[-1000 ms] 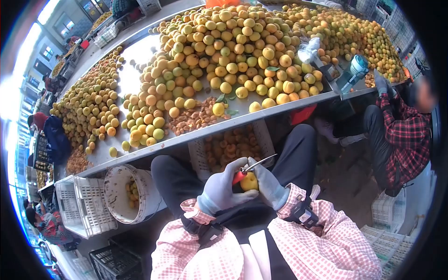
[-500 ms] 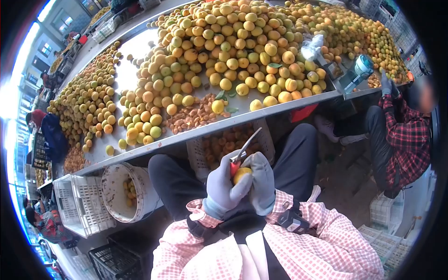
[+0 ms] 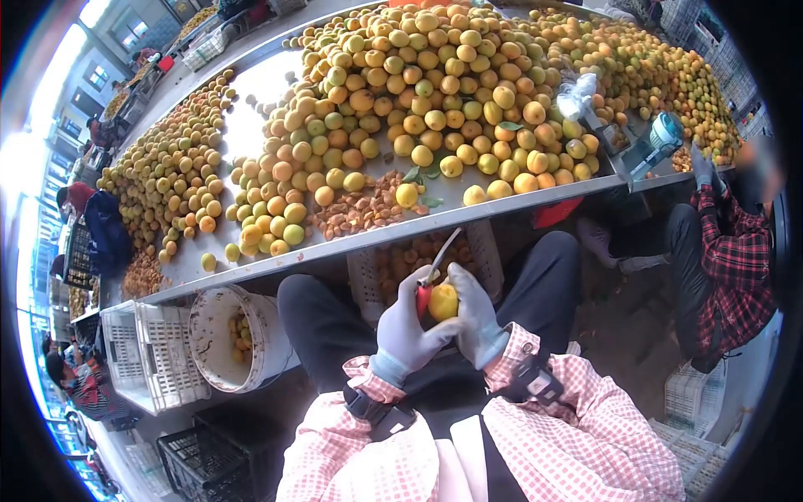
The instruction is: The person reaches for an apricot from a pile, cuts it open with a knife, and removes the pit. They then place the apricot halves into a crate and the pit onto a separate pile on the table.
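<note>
Round yellow and orange fruits [image 3: 452,92] are piled on a long silver metal table [image 3: 502,208], and small brown pits [image 3: 360,209] are heaped by its near edge. Below that edge a white plastic crate [image 3: 363,286] is seen. A thin knife with a red handle [image 3: 424,298] is gripped by the grey-gloved left hand [image 3: 404,333], its blade pointed toward the table's near edge. One smooth yellow fruit [image 3: 443,303] is grasped by the grey-gloved right hand [image 3: 475,322], between both hands, just beside the handle. Half a second ago it was partly hidden by fingers; now more of it is shown, so it seems to have been turned, with the work on it under way.
</note>
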Demonstrator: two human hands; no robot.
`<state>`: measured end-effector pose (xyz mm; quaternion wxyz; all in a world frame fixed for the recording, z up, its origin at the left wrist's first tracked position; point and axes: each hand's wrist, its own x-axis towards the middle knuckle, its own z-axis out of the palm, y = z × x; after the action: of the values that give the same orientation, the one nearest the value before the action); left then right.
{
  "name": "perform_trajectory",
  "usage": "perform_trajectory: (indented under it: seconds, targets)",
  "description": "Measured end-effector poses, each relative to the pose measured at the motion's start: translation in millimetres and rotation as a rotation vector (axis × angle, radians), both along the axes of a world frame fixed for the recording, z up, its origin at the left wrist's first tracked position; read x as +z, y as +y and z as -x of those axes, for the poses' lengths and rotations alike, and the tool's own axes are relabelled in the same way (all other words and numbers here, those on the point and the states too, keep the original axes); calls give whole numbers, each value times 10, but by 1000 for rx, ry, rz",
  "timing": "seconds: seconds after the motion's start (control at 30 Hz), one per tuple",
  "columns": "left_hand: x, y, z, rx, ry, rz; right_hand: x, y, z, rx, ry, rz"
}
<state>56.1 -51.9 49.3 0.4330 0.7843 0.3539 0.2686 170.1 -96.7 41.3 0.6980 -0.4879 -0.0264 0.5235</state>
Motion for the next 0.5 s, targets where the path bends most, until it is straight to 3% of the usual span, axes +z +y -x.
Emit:
perform_trajectory:
  seconds: [0.03, 0.07, 0.13, 0.17, 0.23, 0.27, 0.3, 0.37, 0.43, 0.5]
  targets:
    - [9, 5, 11, -2, -1, 1, 104, -6, 24, -28, 217, 35]
    - [11, 3, 25, -32, -42, -11, -13, -59, 41, -30, 218, 36]
    - [30, -19, -5, -57, -197, -15, -154, -142, 91, 3, -975, -126]
    - [60, -41, -29, -57, -199, -16, -180, -214, 88, 3, -978, -127]
    - [136, -59, -71, 0, -293, 177, 283, -233, 112, -62, -1017, -95]
    - [160, -64, -94, 13, -355, 253, 219, -180, 153, -113, -257, -267]
    - [192, -70, -126, 14, -360, 241, 215, -146, 124, -110, -260, -280]
    - [246, -117, -190, 83, -527, 538, 213, -110, 18, -140, -864, -399]
    - [269, -155, -226, 78, -587, 594, 222, -40, -115, -158, -975, -472]
    - [238, -184, -222, 83, -653, 765, 242, -4, -240, -87, -1247, -606]
